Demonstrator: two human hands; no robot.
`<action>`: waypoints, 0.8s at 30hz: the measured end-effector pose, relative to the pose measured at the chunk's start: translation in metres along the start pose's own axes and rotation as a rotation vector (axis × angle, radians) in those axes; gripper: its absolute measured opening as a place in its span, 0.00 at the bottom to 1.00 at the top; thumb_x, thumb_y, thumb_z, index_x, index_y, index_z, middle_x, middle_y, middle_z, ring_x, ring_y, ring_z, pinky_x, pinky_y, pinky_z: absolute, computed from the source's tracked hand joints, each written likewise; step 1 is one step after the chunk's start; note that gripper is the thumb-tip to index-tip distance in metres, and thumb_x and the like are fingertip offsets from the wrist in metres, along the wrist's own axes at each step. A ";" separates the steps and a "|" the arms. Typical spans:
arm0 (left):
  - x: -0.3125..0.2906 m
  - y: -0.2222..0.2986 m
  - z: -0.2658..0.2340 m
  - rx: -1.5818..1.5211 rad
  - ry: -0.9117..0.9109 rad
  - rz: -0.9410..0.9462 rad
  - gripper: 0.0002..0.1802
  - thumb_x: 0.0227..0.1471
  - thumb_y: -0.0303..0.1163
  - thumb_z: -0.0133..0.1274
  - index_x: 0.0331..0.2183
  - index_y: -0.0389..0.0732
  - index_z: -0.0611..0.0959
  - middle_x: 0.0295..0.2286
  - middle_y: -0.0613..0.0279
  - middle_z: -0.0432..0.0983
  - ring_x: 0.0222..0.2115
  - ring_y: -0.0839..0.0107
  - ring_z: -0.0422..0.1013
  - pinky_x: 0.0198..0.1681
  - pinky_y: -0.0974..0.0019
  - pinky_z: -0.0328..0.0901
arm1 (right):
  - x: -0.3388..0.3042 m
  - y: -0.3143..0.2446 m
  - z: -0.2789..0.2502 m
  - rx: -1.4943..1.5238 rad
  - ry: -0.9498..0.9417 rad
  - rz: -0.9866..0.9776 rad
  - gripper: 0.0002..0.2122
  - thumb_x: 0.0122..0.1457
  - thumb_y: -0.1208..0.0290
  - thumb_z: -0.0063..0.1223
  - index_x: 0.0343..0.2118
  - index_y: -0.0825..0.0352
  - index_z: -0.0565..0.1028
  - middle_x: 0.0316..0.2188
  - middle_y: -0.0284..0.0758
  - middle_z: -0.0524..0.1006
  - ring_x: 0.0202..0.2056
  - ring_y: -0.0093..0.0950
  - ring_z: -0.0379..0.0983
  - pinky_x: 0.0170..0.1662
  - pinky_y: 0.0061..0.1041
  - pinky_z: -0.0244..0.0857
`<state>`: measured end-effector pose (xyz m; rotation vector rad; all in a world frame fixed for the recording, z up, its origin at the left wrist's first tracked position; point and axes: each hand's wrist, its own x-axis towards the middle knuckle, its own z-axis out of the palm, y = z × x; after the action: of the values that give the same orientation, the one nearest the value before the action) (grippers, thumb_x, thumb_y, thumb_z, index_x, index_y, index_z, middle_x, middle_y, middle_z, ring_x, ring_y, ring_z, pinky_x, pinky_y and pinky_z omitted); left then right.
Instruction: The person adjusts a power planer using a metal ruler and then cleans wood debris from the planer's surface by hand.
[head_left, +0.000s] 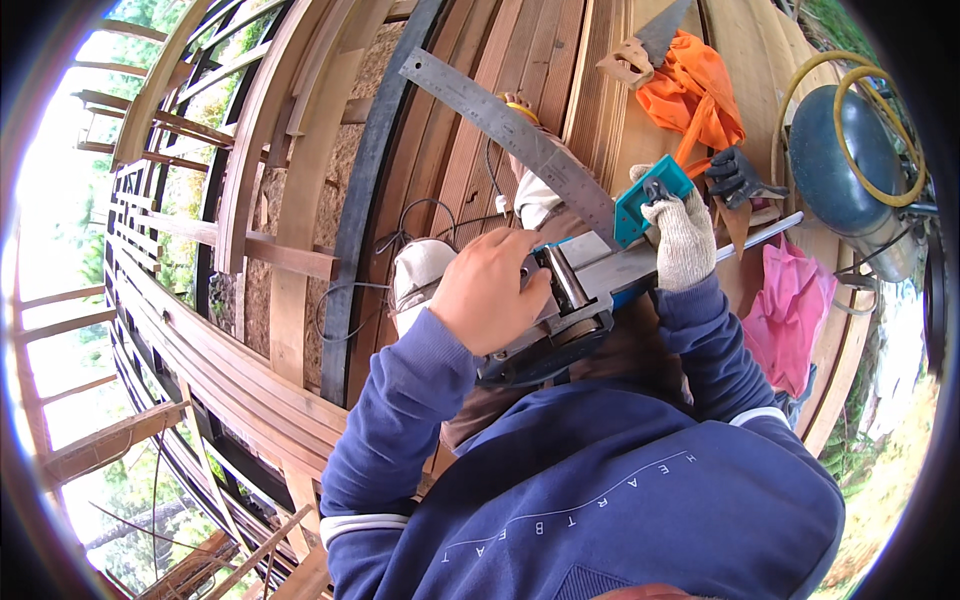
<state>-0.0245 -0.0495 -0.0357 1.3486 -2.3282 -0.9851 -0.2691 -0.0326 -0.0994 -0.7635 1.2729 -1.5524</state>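
Note:
An upturned power tool, which looks like an electric planer [620, 268], lies across my lap with its flat metal sole and a shiny roller-like drum [567, 278] facing up. My left hand [495, 285] is bare and closed over the tool's left end, thumb beside the drum. In a white knit glove, my right hand [682, 238] is closed around a teal block [645, 205] with a black knob. A long steel ruler [510, 130] reaches from that block toward the far left; whether the two are joined I cannot tell. The block sits just above the sole's far edge.
Wooden deck boards [540, 50] lie beneath me. A handsaw [640, 55], an orange cloth [695, 95] and a dark glove [740, 175] are at the far right. Beside them stand a dark green tank with a yellow hose [845, 150] and a pink bag [790, 310]. Timber framing is on the left.

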 end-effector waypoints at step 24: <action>0.066 -0.047 -0.006 -0.289 -0.486 -0.321 0.12 0.57 0.36 0.63 0.38 0.36 0.88 0.31 0.66 0.83 0.35 0.78 0.75 0.43 0.69 0.69 | 0.004 0.008 -0.010 -0.052 -0.051 0.048 0.18 0.62 0.82 0.44 0.54 0.71 0.76 0.50 0.37 0.80 0.46 0.21 0.75 0.50 0.21 0.71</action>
<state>-0.0251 -0.1240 -0.0696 1.5168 -2.1850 -1.8486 -0.2774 -0.0327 -0.1102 -0.7949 1.2894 -1.4576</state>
